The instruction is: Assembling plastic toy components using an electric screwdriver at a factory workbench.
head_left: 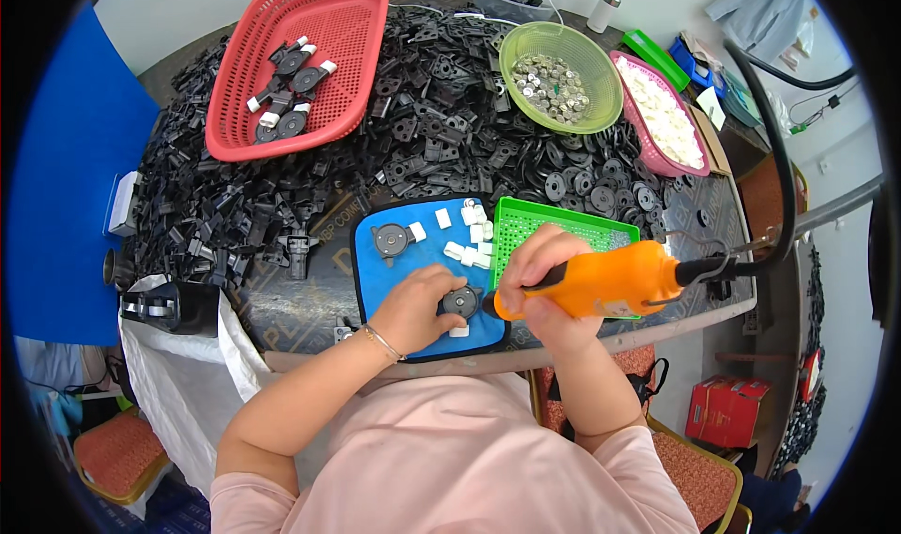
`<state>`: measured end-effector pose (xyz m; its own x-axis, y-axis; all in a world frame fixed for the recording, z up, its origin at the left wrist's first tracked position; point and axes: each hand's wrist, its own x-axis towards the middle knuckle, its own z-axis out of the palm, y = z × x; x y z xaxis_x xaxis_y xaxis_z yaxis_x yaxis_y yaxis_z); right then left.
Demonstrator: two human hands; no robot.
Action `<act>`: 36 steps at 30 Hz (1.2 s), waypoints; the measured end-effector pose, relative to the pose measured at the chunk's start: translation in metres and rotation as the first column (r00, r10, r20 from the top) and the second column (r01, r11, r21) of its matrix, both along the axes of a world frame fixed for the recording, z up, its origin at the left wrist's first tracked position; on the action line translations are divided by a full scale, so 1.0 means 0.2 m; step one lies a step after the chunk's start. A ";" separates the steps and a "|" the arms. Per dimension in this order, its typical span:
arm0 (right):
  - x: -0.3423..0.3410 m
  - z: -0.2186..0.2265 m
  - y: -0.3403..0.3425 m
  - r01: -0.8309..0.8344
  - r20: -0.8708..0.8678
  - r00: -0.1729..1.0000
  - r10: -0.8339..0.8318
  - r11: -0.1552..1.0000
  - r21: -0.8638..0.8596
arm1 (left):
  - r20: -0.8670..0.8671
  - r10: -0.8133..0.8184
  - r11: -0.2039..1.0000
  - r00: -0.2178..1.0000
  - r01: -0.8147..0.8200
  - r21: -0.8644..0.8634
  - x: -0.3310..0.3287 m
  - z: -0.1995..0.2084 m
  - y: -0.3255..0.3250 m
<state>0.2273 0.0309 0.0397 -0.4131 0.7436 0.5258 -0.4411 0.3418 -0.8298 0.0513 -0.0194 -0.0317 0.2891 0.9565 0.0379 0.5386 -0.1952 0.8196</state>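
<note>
- Round black part [461, 301], with a white block [459, 331] showing at its near edge, lies on the blue mat [377, 287], toward the right side of it; this is the piece being worked on in the head view.
- Step in hand, as far as I can judge: fastening, with the power screwdriver [615, 282] brought in from the right of the mat and its dark nose right beside the part (whether the bit touches it, I cannot tell).
- What the next move calls for, I would say, is a steady part and a bit squarely lined up before any turning.
- Left hand [419, 306]: over the middle of the mat, fingers and thumb curled in around the part's rim, only as wide as the part itself, pinning it down.
- Right hand [547, 285]: wrapped firmly around the front of the screwdriver, with no visible slack, just off the mat's right edge.
- Around them: a second black part [390, 240] sits at the mat's far left, loose white blocks [480, 233] at its far right, and a green tray [526, 220] beside its right edge.
</note>
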 end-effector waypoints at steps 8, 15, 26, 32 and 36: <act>0.13 0.00 0.03 0.137 -0.026 0.990 -0.137 0.991 -0.011 | -0.022 0.004 0.999 1.000 -0.003 0.049 0.00 -0.02 -0.01; 0.16 -0.08 0.01 0.187 0.019 0.982 -0.186 0.982 -0.038 | -0.041 0.009 0.999 0.999 -0.008 0.032 0.00 -0.01 0.00; 0.15 -0.10 0.01 0.171 0.025 0.985 -0.170 0.985 -0.013 | -0.039 0.008 1.000 0.999 -0.007 0.013 0.00 0.00 0.00; 0.16 -0.01 0.00 0.206 0.005 0.979 -0.206 0.978 -0.038 | -0.053 0.004 0.999 0.999 -0.002 0.043 -0.01 0.00 -0.01; 0.12 0.06 -0.02 0.125 -0.084 0.988 -0.127 0.992 -0.027 | -0.049 0.003 0.999 0.999 -0.001 0.045 -0.01 0.00 -0.01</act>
<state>0.2505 0.0263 0.0520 -0.2692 0.7987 0.5381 -0.4651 0.3814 -0.7988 0.0500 -0.0205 -0.0326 0.2899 0.9547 0.0667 0.5784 -0.2303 0.7826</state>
